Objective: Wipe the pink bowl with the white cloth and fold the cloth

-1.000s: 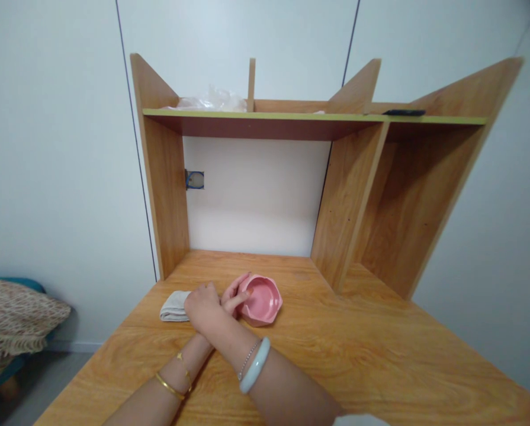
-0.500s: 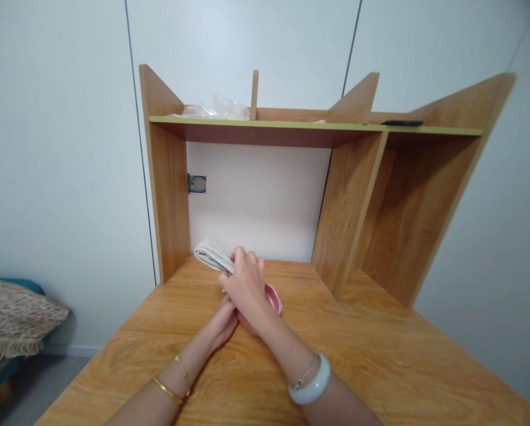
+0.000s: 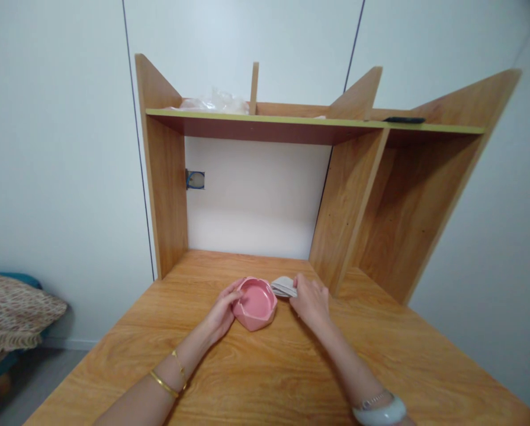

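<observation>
A pink, many-sided ashtray (image 3: 256, 300) with notches in its rim is on the desk in front of me. My left hand (image 3: 224, 309) grips its left side, thumb over the rim and the other fingers along the outer wall. To the right of the ashtray, my right hand (image 3: 310, 297) is closed on a folded, light grey cloth (image 3: 284, 287). The cloth's folded end points left, close beside the ashtray's right rim; whether they touch I cannot tell. The inside of the ashtray shows no contents.
A wooden desk (image 3: 265, 378) carries a hutch (image 3: 349, 201) along its back. On the hutch's shelf lie a clear plastic bag (image 3: 215, 102) and a flat black object (image 3: 404, 119). An open wall socket box (image 3: 196, 180) shows blue wire. A patterned fringed cloth (image 3: 18, 307) is at far left.
My right hand has moved right and down with the cloth, away from above my left hand. The ashtray, mostly covered before, now shows fully in my left hand.
</observation>
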Action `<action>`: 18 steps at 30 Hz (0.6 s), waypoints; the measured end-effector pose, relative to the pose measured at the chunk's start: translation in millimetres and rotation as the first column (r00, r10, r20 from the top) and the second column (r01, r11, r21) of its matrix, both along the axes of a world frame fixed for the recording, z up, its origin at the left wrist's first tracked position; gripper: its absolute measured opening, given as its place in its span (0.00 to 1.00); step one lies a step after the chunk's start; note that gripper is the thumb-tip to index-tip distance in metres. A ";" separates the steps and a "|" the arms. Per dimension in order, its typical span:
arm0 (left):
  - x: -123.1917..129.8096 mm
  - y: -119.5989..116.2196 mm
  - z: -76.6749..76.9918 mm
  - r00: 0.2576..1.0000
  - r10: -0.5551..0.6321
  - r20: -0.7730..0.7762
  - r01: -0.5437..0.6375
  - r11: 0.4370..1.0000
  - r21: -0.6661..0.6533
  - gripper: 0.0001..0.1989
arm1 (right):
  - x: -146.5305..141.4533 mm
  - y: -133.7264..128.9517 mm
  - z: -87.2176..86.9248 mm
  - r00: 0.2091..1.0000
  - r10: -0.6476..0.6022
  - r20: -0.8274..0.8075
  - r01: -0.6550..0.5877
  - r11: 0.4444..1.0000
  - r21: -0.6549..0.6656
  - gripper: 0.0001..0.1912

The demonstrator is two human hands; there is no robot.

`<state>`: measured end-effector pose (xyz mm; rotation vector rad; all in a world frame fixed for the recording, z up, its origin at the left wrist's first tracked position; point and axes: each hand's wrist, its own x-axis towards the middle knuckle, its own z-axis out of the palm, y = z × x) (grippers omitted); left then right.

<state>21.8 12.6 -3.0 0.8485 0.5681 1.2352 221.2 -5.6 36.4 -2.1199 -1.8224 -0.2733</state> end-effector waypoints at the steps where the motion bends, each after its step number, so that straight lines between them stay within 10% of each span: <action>1: -0.1 -0.2 0.1 1.000 0.005 0.000 -0.005 1.000 -0.002 0.22 | -0.2 -0.3 -5.3 1.000 0.006 0.021 -0.005 1.000 -0.026 0.13; 18: -1.1 -1.3 0.1 1.000 0.025 -0.001 -0.025 1.000 -0.014 0.22 | -3.7 1.2 -20.5 0.994 0.070 0.081 -0.070 0.998 0.003 0.12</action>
